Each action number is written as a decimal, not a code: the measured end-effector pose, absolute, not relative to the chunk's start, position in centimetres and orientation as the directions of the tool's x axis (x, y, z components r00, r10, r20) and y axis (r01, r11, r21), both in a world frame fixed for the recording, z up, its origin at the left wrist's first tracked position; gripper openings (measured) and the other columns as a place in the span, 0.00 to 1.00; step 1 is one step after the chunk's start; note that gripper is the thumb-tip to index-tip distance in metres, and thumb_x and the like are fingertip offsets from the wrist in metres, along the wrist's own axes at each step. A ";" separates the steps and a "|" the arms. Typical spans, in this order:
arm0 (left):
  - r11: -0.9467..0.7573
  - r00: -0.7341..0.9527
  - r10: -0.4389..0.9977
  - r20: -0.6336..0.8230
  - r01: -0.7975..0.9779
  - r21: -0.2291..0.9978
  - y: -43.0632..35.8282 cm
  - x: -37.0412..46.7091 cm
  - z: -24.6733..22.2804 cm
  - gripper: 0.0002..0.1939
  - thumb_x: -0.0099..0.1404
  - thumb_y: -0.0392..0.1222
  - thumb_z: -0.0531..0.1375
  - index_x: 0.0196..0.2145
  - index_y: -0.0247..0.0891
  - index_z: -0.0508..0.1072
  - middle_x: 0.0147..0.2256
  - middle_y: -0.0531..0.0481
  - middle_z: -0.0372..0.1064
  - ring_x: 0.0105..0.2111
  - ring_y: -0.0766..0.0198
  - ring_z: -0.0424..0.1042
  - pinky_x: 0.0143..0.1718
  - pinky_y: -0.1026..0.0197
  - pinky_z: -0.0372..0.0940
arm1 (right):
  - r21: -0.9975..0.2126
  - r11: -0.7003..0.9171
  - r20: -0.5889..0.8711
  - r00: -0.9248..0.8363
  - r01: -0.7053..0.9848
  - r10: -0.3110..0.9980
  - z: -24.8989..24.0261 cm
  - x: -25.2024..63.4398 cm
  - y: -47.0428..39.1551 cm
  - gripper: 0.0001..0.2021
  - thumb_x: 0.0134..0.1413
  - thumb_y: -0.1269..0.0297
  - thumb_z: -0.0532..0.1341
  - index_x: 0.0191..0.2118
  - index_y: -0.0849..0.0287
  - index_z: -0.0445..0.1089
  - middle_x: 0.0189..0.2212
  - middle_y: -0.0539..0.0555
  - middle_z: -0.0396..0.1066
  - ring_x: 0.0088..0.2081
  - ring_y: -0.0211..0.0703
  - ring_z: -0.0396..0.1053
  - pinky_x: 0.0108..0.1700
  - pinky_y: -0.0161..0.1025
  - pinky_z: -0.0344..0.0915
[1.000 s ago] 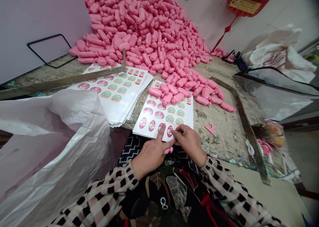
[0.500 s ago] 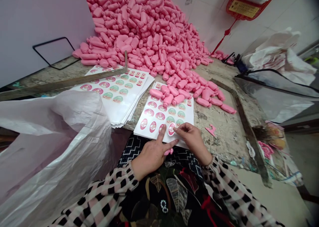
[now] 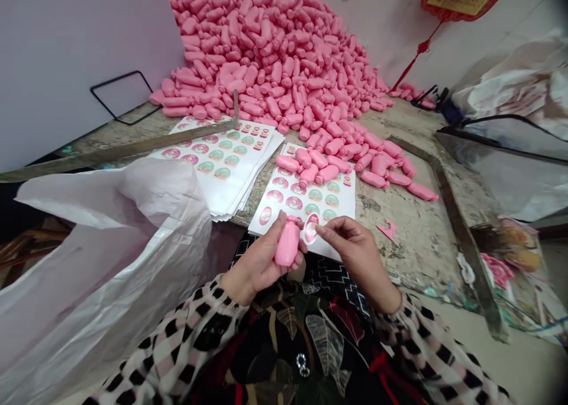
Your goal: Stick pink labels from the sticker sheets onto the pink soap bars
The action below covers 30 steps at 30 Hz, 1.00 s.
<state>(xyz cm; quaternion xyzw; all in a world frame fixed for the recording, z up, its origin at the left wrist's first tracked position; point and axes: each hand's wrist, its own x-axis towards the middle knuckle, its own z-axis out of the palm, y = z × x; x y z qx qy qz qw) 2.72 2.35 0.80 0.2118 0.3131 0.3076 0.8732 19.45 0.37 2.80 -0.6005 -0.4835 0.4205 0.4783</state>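
Observation:
A small pink plastic bottle (image 3: 287,244) lies in my left hand (image 3: 261,259), its neck pointing away from me and its blank side up. My left fingers are closed around it. Between thumb and fingertips, my right hand (image 3: 355,251) pinches an oval pink-and-white sticker (image 3: 311,228) just right of the bottle, apart from it. Beneath both hands is a sheet of stickers (image 3: 261,228) with pink and green labels. Several pink bottles (image 3: 326,174) rest on the sheet's far part.
Behind rises a big heap of pink bottles (image 3: 266,55). To the left are a stack of sticker sheets (image 3: 217,195), a wooden strip (image 3: 133,141) and a white plastic bag (image 3: 146,233). A pink plastic piece (image 3: 387,230) lies on the worn table (image 3: 417,245), near a raised wooden edge (image 3: 457,221).
My right hand has lifted the oval sticker off the sheet. My left hand has turned over, bringing the bottle into full view beside the sticker. The camera view has shifted slightly.

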 end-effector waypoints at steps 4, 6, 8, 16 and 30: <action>0.777 0.630 0.625 -0.461 -0.444 0.447 2.7 3.4 0.5 0.25 0.60 0.62 0.49 0.40 0.37 0.67 0.24 0.52 0.64 0.18 0.70 0.66 0.17 0.68 0.59 | -0.960 -0.009 0.012 0.071 0.281 0.997 3.3 17.8 -0.7 0.09 0.45 0.59 0.64 0.25 0.59 0.67 0.24 0.48 0.66 0.28 0.36 0.62 0.33 0.34 0.58; 0.768 0.645 0.631 -0.431 -0.442 0.463 2.6 3.5 0.3 0.26 0.61 0.62 0.48 0.41 0.36 0.67 0.23 0.53 0.64 0.18 0.70 0.66 0.17 0.68 0.60 | -0.958 -0.005 0.012 0.056 0.286 0.998 3.1 17.6 -0.8 0.09 0.46 0.59 0.64 0.25 0.58 0.68 0.25 0.49 0.68 0.30 0.37 0.64 0.33 0.34 0.59; 0.760 0.652 0.637 -0.411 -0.439 0.479 2.6 3.5 0.2 0.26 0.61 0.62 0.48 0.42 0.37 0.67 0.23 0.53 0.63 0.18 0.70 0.66 0.17 0.68 0.60 | -0.959 -0.010 0.005 0.051 0.285 0.999 2.8 17.5 -0.8 0.09 0.46 0.58 0.63 0.25 0.58 0.68 0.27 0.49 0.69 0.31 0.38 0.65 0.34 0.35 0.60; 0.706 0.606 0.690 -0.395 -0.446 0.549 2.4 3.4 0.2 0.27 0.61 0.62 0.47 0.43 0.36 0.67 0.23 0.53 0.63 0.18 0.69 0.66 0.17 0.69 0.61 | -0.943 -0.078 -0.064 0.053 0.324 0.997 2.0 17.6 -0.9 0.12 0.46 0.54 0.62 0.26 0.58 0.68 0.23 0.49 0.70 0.27 0.37 0.64 0.32 0.35 0.60; 0.681 0.697 0.631 -0.339 -0.290 0.672 2.0 2.2 0.8 0.29 0.53 0.35 0.64 0.51 0.40 0.57 0.31 0.51 0.68 0.28 0.66 0.72 0.33 0.60 0.67 | -0.506 0.200 0.165 -0.134 0.839 0.977 2.9 18.3 -1.8 0.12 0.55 0.56 0.55 0.31 0.56 0.71 0.28 0.53 0.68 0.32 0.40 0.64 0.33 0.36 0.56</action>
